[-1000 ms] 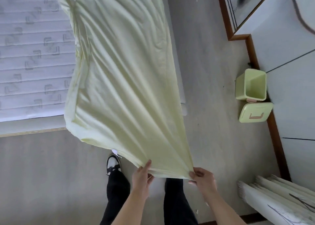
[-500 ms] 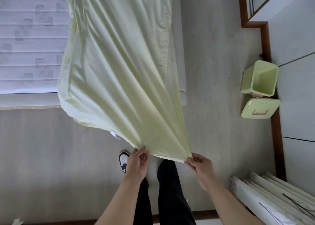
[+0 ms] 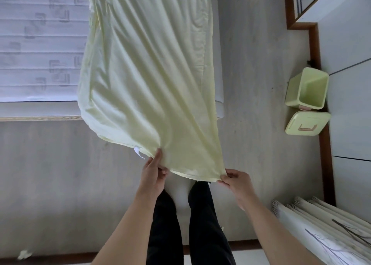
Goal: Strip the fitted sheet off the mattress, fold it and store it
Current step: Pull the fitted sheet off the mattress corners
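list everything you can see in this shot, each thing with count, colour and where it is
fitted sheet: one, pale yellow, hanging from the mattress down to both hands
white tag: one, on the sheet's lower left edge
mattress: one, white quilted, upper left
bin: one, light green, open, by the right wall
bin lid: one, light green, on the floor just below the bin
floor: pale grey wood-look
folded screen or panels: white, lower right corner
scrap: one, pale, on the floor lower left
legs: two, black trousers, bottom centre
left hand: pinches the sheet's lower edge
right hand: pinches the sheet's right corner
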